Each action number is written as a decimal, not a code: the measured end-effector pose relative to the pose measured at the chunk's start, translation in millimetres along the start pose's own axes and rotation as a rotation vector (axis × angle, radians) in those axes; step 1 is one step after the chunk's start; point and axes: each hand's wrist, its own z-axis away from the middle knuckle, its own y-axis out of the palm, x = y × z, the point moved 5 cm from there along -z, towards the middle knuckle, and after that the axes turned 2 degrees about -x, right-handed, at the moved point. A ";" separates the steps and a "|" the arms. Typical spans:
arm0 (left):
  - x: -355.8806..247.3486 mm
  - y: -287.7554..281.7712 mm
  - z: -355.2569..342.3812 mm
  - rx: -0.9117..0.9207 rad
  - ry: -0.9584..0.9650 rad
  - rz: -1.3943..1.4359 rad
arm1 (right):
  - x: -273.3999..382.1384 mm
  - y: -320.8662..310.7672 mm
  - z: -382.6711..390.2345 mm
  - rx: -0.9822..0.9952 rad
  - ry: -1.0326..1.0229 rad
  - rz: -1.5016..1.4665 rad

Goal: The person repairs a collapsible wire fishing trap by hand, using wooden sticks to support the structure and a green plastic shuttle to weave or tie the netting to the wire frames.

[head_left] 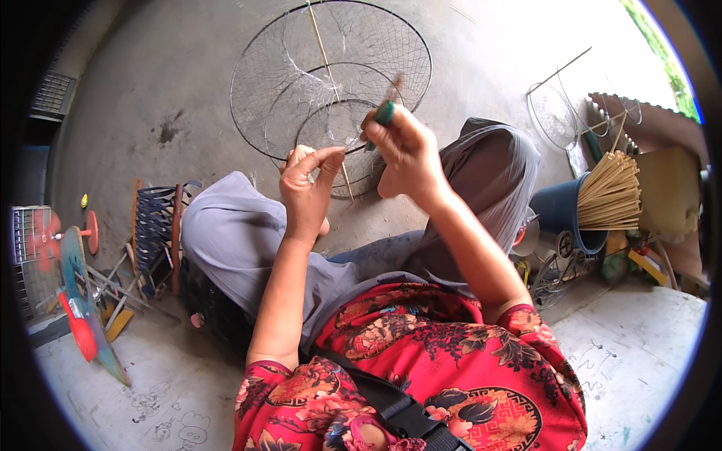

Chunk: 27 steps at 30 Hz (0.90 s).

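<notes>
A round net trap with nested black wire hoops and pale mesh is in front of me, a thin bamboo stick lying across it. My left hand is closed at the near rim of its largest hoop, thumb and forefinger pinched there. The hoop shows between my two hands. My right hand grips a green-handled tool just right of that pinch. Its brownish metal end points away from me and is blurred, so its exact kind is unclear.
On the right, a blue bucket holds many bamboo sticks, with more wire hoops beyond. At left stand a folding stool with dark woven straps and a fan with red blades. My knees flank the net.
</notes>
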 end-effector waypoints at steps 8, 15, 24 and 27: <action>57.2 -37.1 -16.4 -0.277 -0.207 0.102 | 91.1 -6.3 93.5 0.611 0.079 -0.246; 15.8 -7.8 8.3 -0.063 -0.099 0.078 | 39.6 -91.4 160.7 0.429 -0.034 0.308; 4.7 -7.2 0.1 0.029 -0.007 -0.004 | -73.6 -47.7 130.3 0.370 0.026 0.840; 11.3 -6.3 -8.2 0.026 -0.045 -0.015 | -104.8 -10.9 123.1 0.506 0.035 0.853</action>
